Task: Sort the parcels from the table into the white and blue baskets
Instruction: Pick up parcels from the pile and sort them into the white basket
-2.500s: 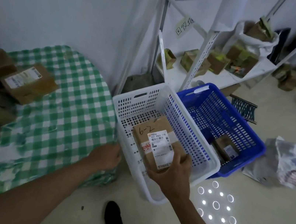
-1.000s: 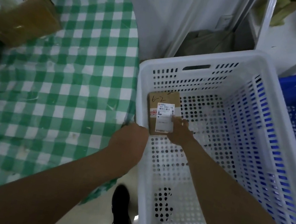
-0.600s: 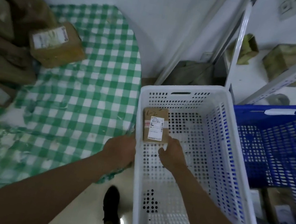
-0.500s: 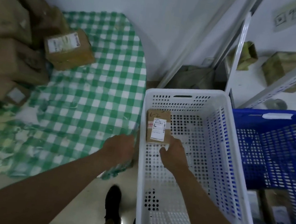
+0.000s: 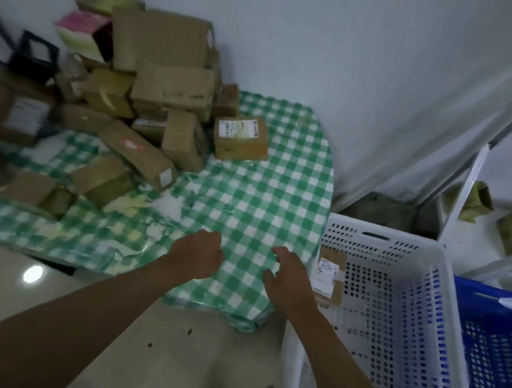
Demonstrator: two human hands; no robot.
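Neither grip holds anything: the left hand (image 5: 199,253) is loosely curled, the right hand (image 5: 288,280) has its fingers spread, and both hover over the green-and-white checked worktop (image 5: 268,192). The next pick should probably be the nearest brown cardboard parcel with a white label (image 5: 241,137), taken with a firm pinch across its sides. One small labelled brown parcel (image 5: 329,276) already lies in the white perforated plastic basket (image 5: 396,316), beside the blue plastic basket (image 5: 501,333).
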